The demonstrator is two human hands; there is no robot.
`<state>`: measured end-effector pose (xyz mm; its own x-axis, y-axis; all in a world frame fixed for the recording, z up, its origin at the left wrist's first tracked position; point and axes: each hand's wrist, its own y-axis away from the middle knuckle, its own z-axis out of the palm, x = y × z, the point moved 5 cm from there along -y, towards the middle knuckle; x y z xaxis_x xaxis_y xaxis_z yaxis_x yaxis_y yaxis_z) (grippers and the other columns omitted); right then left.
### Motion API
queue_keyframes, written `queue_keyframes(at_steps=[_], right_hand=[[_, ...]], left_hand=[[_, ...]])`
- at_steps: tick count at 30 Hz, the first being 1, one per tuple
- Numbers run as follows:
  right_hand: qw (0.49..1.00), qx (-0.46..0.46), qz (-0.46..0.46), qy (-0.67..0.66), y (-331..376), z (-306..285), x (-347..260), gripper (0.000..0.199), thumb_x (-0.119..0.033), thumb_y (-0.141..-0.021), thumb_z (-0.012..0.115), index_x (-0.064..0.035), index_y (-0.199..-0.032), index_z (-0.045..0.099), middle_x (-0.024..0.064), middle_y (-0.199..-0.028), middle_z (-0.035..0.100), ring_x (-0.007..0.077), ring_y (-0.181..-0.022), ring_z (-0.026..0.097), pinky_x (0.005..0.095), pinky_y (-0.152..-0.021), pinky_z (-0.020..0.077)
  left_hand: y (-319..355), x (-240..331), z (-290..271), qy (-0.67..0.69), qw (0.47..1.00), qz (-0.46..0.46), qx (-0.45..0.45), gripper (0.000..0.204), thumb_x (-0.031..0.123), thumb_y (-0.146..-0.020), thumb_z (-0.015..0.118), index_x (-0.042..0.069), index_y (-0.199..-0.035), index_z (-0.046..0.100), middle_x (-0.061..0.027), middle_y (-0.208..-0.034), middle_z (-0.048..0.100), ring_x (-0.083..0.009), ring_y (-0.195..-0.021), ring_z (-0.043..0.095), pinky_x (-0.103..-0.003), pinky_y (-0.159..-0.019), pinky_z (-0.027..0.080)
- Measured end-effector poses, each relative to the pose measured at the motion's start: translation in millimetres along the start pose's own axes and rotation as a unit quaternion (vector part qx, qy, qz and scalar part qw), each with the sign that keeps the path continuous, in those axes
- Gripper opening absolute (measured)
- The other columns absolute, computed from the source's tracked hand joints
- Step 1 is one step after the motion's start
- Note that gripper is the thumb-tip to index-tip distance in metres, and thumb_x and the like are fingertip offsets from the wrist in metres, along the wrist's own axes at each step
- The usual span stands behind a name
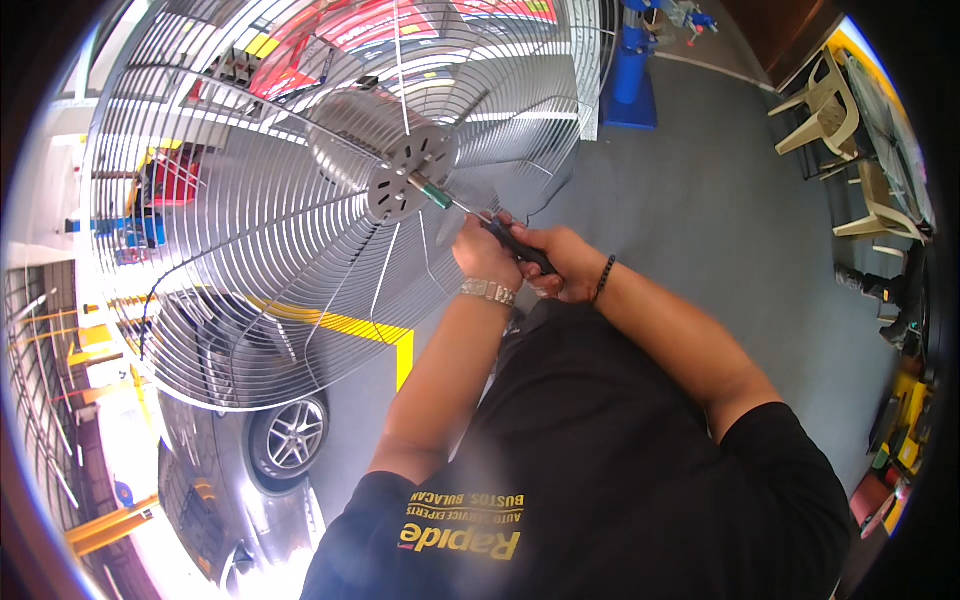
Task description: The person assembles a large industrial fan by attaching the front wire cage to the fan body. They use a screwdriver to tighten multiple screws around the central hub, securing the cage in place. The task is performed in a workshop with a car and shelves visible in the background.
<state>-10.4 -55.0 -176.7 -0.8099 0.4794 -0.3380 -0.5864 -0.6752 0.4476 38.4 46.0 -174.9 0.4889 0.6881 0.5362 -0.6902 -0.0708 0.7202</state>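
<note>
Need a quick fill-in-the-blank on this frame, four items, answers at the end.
1. The left hand and right hand are on a ____-handled tool.
2. The beaded bracelet is on the ____ wrist.
3. The large round wire guard in front of the hands belongs to a ____.
4. The painted line on the grey floor is ____.

Missing words: black; right; fan; yellow.

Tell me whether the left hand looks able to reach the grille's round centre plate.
Probably yes: the round centre plate faces the left hand, with apparently little but the tool between. That hand is on the tool, so may need freeing.
</note>
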Motion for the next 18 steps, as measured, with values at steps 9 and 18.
queue_keyframes(at_steps=[9, 18], right_hand=[[0.589, 0.343, -0.245, 0.690, 23.5, 33.5, -17.8, 0.035, -0.035, -0.093, 0.056, -0.0028, -0.107, 0.058, 0.0215, -0.083, 0.068, 0.0417, -0.077, 0.065, 0.0509, -0.068, 0.0507], [0.727, 0.318, -0.305, 0.527, 112.5, 82.3, -23.6, 0.029, -0.028, -0.095, 0.058, 0.0004, -0.101, 0.061, 0.0113, -0.070, 0.063, 0.0229, -0.063, 0.061, 0.0349, -0.058, 0.0471]], left_hand=[[-16.8, -14.3, 8.1, 0.138, 0.961, -0.061, -0.232, 0.020, 0.021, -0.098, 0.036, 0.009, -0.089, 0.048, -0.0036, -0.069, 0.047, -0.0197, -0.064, 0.049, -0.038, -0.076, 0.047], [57.6, 13.5, -19.1, -0.079, 0.952, -0.117, -0.271, 0.011, 0.018, -0.097, 0.056, 0.007, -0.096, 0.053, -0.0131, -0.102, 0.064, -0.0277, -0.092, 0.063, -0.043, -0.086, 0.050]])
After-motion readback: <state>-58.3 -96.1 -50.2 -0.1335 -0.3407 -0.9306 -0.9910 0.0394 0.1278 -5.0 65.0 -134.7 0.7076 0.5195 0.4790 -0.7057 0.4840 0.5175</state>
